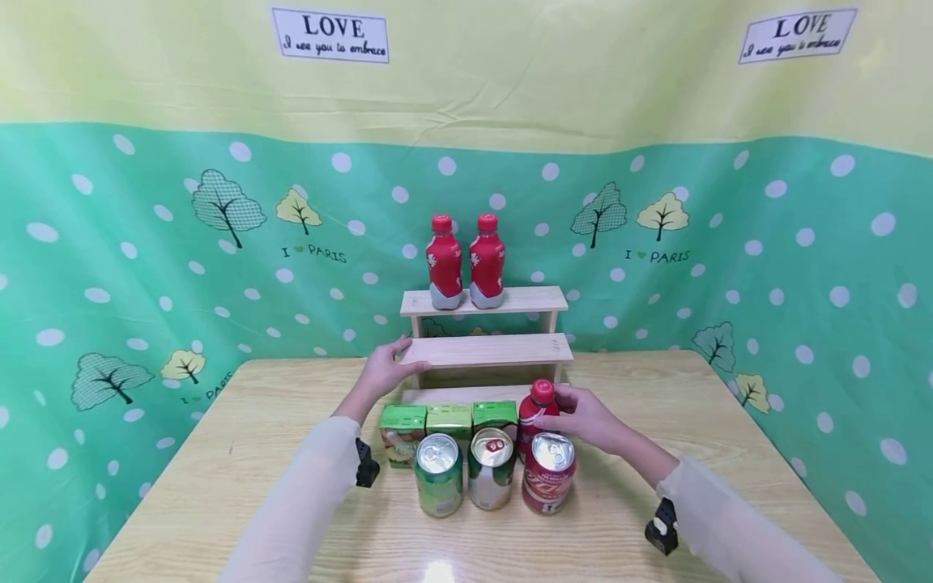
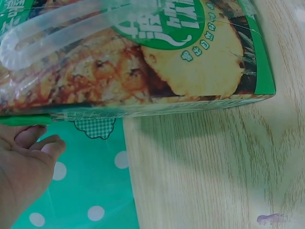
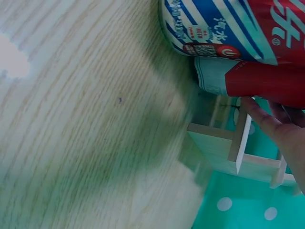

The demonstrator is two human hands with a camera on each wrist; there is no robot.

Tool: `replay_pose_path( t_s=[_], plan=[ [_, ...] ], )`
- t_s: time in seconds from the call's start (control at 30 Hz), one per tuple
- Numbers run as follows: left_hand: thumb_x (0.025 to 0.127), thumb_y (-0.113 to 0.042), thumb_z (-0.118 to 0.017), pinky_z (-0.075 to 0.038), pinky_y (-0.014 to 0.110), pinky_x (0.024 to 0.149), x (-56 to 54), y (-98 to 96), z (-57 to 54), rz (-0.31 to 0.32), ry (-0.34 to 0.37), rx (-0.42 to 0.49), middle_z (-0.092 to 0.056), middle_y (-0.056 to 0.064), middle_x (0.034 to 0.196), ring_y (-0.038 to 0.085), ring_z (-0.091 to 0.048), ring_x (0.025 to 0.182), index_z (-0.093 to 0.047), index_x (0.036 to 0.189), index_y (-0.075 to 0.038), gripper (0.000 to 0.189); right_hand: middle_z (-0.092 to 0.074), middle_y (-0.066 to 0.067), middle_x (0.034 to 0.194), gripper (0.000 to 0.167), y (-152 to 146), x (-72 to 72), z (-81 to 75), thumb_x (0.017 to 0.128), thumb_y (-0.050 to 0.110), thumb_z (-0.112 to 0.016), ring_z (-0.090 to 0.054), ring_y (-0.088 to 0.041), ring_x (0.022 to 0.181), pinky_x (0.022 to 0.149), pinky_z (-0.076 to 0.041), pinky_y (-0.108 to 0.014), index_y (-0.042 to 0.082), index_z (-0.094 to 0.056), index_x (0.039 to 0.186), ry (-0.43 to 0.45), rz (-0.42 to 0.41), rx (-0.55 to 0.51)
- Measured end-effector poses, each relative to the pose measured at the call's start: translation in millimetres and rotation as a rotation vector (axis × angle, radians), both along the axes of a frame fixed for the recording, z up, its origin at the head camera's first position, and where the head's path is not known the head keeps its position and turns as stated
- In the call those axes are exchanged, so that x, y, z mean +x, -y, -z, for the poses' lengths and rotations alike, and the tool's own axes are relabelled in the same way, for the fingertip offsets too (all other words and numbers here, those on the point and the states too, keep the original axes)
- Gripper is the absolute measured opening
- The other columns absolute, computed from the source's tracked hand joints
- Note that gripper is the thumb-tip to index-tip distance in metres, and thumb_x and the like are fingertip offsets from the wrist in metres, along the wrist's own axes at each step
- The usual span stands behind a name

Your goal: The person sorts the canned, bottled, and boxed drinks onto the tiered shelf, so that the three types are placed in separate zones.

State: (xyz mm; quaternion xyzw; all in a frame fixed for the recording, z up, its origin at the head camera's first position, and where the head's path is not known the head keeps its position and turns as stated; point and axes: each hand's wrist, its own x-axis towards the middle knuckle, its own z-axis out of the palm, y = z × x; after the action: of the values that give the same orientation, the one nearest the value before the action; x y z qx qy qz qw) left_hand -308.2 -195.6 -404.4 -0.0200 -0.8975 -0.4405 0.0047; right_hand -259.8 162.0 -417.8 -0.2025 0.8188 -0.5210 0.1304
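My right hand (image 1: pixel 589 417) grips a red plastic bottle (image 1: pixel 543 393), thumb across its front and fingers behind. In the right wrist view, this bottle (image 3: pixel 257 81) is partly covered by a soda can. My left hand (image 1: pixel 382 371) holds the left end of a small three-tier wooden shelf (image 1: pixel 488 351) at its middle board. In the left wrist view a green pineapple juice carton (image 2: pixel 190 62) hides the left fingertips' contact. Two more red bottles (image 1: pixel 445 263) stand upright on the top board.
Before the shelf's lowest board stand three green-topped juice cartons (image 1: pixel 403 433). Nearer me are a green can (image 1: pixel 439 478), a green-and-white can (image 1: pixel 491 470) and a red can (image 1: pixel 549 478), close against the held bottle. Behind the table (image 1: pixel 291 453) hangs a patterned curtain (image 1: pixel 306 300).
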Motion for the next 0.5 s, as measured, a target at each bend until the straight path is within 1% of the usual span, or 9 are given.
replay_pose_path(
  t_s=[0.13,0.3,0.5],
  plan=[
    [0.080,-0.041,-0.071,-0.026,0.046,0.115,0.2,-0.8,0.0,-0.002,0.003,0.001,-0.026,0.013,0.154,0.032,-0.021,0.143,-0.037,0.143,-0.005,0.080,-0.064,-0.013,0.116,0.056,-2.5,3.2,-5.3,0.080,0.031,-0.074,-0.059,-0.026,0.108,0.088,-0.054,-0.034,0.007,-0.055,0.127,-0.016,0.017,0.005],
    [0.080,-0.041,-0.071,-0.026,0.046,0.115,1.2,-1.2,-0.2,-0.002,0.006,0.007,-0.026,0.013,0.154,0.032,-0.021,0.143,-0.037,0.143,-0.004,0.080,-0.063,-0.013,0.118,0.061,-6.6,4.7,-13.3,0.079,0.032,-0.074,-0.059,-0.026,0.110,0.091,-0.053,-0.038,0.007,-0.053,0.130,-0.016,0.063,0.023],
    [0.081,-0.040,-0.071,-0.027,0.046,0.115,0.2,-1.2,0.3,-0.002,0.001,0.007,-0.026,0.013,0.154,0.032,-0.021,0.143,-0.037,0.143,-0.004,0.079,-0.062,-0.015,0.120,0.062,-11.8,6.6,-28.6,0.079,0.033,-0.074,-0.059,-0.026,0.110,0.089,-0.054,-0.037,0.008,-0.052,0.131,-0.005,0.089,0.028]
  ],
)
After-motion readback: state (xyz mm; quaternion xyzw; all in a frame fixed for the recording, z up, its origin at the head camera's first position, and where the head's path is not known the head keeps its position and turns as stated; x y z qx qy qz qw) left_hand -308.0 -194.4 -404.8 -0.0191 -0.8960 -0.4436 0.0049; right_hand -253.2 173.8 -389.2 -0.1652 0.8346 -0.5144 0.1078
